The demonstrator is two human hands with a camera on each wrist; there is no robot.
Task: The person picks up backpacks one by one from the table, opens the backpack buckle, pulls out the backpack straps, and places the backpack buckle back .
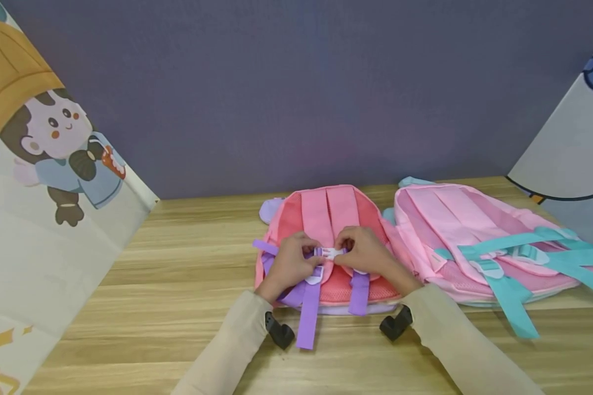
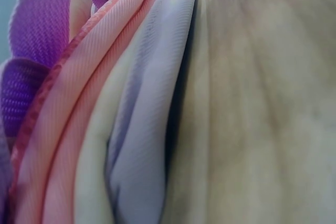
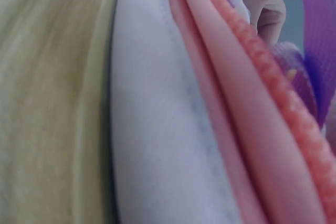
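Observation:
A coral-pink backpack (image 1: 283, 225) lies with its shoulder straps facing up. Over its middle, a white plastic side-release buckle (image 1: 330, 253) sits on purple webbing. My left hand (image 1: 292, 262) pinches the buckle's left end between thumb and fingers. From the other side my right hand (image 1: 363, 251) pinches its right end. The two halves meet; whether they are fully clicked together I cannot tell. Purple strap tails (image 1: 307, 323) hang over the bag's near edge. Both wrist views mostly show the bag's layered side (image 2: 142, 129) against the table; fingers (image 3: 270, 17) appear at the right wrist view's top.
A light-pink backpack (image 1: 445, 219) with teal straps (image 1: 514, 312) lies against the coral one on the right. Both rest on a wood-grain table (image 1: 178, 307). A dark panel (image 1: 296, 99) stands behind, and a cartoon-printed sheet (image 1: 24, 247) rises on the left.

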